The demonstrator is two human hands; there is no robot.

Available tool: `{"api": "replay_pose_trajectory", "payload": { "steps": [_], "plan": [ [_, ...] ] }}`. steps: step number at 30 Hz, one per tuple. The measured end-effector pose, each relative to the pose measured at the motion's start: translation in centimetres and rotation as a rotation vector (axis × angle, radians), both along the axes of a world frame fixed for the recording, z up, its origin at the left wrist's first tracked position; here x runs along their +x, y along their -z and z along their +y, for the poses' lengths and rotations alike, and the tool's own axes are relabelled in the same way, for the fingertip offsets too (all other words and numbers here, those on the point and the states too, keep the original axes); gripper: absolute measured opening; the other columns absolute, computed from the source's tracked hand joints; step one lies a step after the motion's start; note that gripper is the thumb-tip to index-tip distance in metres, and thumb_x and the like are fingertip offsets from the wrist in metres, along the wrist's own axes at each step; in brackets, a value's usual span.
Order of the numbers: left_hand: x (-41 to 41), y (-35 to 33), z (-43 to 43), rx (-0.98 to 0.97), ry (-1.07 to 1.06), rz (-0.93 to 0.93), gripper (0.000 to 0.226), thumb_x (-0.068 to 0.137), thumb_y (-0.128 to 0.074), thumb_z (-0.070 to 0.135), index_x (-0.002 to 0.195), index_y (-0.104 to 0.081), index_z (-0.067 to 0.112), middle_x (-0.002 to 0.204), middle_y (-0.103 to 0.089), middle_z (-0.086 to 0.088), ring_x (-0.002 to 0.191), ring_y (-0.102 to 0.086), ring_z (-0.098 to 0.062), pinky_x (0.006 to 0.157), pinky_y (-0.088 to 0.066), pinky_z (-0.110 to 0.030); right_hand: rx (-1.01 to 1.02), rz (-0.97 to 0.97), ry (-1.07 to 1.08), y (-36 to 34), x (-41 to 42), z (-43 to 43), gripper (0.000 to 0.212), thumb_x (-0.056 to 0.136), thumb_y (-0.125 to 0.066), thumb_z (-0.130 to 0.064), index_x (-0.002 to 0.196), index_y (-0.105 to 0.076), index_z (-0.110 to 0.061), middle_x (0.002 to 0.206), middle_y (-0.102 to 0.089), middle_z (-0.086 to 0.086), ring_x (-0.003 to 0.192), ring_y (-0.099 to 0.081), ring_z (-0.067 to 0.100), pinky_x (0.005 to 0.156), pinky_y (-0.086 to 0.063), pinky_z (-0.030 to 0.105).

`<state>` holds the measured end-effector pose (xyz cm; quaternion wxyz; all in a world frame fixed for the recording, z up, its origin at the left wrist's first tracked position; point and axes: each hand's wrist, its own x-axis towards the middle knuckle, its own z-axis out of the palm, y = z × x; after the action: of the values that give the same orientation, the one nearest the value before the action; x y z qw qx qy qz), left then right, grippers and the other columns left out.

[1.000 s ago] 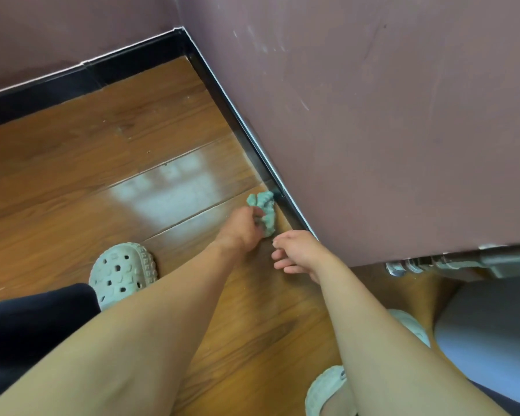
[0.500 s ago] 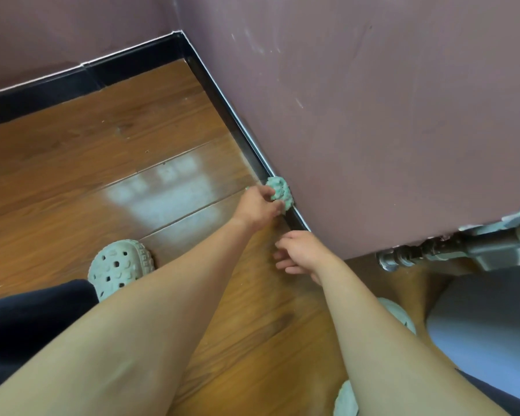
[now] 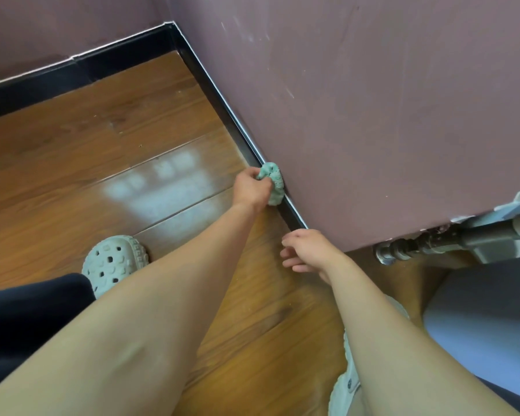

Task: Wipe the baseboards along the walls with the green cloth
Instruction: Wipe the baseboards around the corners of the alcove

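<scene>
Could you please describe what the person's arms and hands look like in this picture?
The left arm and the right arm are bare, with no sleeves in view. The left hand and the right hand are ungloved, and no watch, bracelet or ring shows on the wrists or fingers.

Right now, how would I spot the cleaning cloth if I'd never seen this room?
Follow the right-hand mauve wall down to its black baseboard. Midway along, where the left arm ends, a bunched cloth presses against it. Nothing else there is green and nubbly.
</scene>
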<state>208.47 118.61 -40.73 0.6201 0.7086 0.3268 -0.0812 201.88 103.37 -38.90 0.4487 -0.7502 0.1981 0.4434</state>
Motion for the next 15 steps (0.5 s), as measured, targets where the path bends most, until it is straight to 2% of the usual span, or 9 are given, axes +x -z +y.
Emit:
{"api": "replay_pose_trajectory", "payload": {
  "steps": [2,4,7,9,11,12,15],
  "plan": [
    [-1.0,0.7,-0.5,0.044,0.126,0.029,0.008,0.088,-0.067,0.007,0.095,-0.065,0.009,0.083,-0.067,-0.005,0.078,-0.069,-0.026,0.077,-0.058,-0.036,0.006,0.01,0.005,0.4,-0.2,0.0,0.027,0.099,-0.053,-0.027,0.123,-0.061,-0.021,0.103,-0.071,0.004,0.088,-0.073,0.019,0.071,-0.057,0.028],
    [-2.3,1.8,-0.9,0.069,0.231,0.053,0.019,0.084,-0.071,0.006,0.082,-0.054,0.015,0.074,-0.062,-0.007,0.069,-0.064,-0.023,0.072,-0.058,-0.036,0.001,0.027,-0.009,0.7,-0.6,0.3,0.03,0.098,-0.053,-0.028,0.126,-0.059,-0.021,0.104,-0.071,0.004,0.086,-0.073,0.019,0.068,-0.055,0.028],
    [-4.1,2.7,-1.9,0.062,0.36,0.072,0.021,0.083,-0.074,0.007,0.084,-0.054,0.015,0.07,-0.058,-0.008,0.058,-0.053,-0.018,0.054,-0.048,-0.022,0.008,0.04,-0.021,1.2,-1.2,0.8,0.032,0.097,-0.052,-0.027,0.128,-0.056,-0.022,0.111,-0.068,0.005,0.084,-0.074,0.019,0.068,-0.054,0.028],
    [-4.3,2.7,-2.2,0.087,0.403,0.073,0.017,0.083,-0.074,0.013,0.087,-0.058,0.014,0.074,-0.061,-0.009,0.063,-0.056,-0.019,0.061,-0.053,-0.025,0.014,0.034,-0.022,1.3,-1.5,1.0,0.034,0.097,-0.051,-0.027,0.13,-0.055,-0.022,0.112,-0.067,0.004,0.086,-0.074,0.02,0.068,-0.055,0.028],
    [-4.3,2.8,-1.9,0.072,0.344,0.036,0.013,0.079,-0.071,0.019,0.087,-0.062,0.012,0.08,-0.068,-0.01,0.071,-0.063,-0.022,0.076,-0.061,-0.04,0.012,0.039,-0.03,1.3,-1.9,1.2,0.032,0.097,-0.051,-0.025,0.129,-0.056,-0.02,0.113,-0.067,0.005,0.085,-0.074,0.021,0.071,-0.057,0.03],
    [-3.9,2.8,-1.8,0.057,0.268,0.003,0.011,0.081,-0.068,0.019,0.09,-0.064,0.013,0.082,-0.069,-0.009,0.074,-0.065,-0.023,0.079,-0.061,-0.042,0.007,0.033,-0.025,1.1,-2.1,0.9,0.03,0.098,-0.051,-0.024,0.127,-0.057,-0.02,0.113,-0.067,0.006,0.085,-0.073,0.021,0.075,-0.057,0.031],
    [-3.2,1.8,-1.2,-0.063,-0.024,-0.049,0.009,0.093,-0.064,0.013,0.102,-0.065,0.011,0.088,-0.067,-0.003,0.082,-0.067,-0.024,0.082,-0.059,-0.033,-0.024,0.023,-0.001,1.0,-2.6,-0.3,0.024,0.098,-0.051,-0.024,0.12,-0.062,-0.019,0.11,-0.069,0.008,0.088,-0.071,0.02,0.078,-0.057,0.032]
  ]
}}
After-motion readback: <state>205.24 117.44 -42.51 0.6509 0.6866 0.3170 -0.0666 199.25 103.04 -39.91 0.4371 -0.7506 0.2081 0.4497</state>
